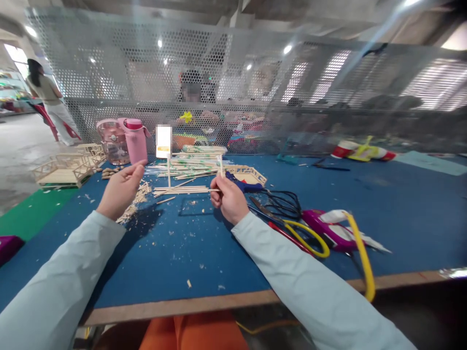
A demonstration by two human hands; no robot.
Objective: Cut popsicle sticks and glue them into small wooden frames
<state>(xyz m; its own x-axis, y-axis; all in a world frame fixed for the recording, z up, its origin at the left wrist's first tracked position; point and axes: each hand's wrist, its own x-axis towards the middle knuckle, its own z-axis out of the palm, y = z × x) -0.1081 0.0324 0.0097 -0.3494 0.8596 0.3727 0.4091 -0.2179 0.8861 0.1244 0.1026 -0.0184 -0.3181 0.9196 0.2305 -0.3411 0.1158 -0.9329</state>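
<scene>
My right hand is pinched on a small frame of thin wooden sticks, held above the blue table. One upright stick rises at the frame's left and another just above my right fingers. Off to the left, my left hand has its thumb and fingertips pressed together near the pink bottle; what they hold, if anything, is too small to make out. Behind the frame lie bundles of wooden sticks. A dark blue glue gun rests just behind my right hand.
Wood scraps lie beside my left hand. Pink bottle, lit phone and wooden models stand behind. Purple tool, yellow-handled cutters and cables lie right. Perforated screen spans the back; a person stands far left.
</scene>
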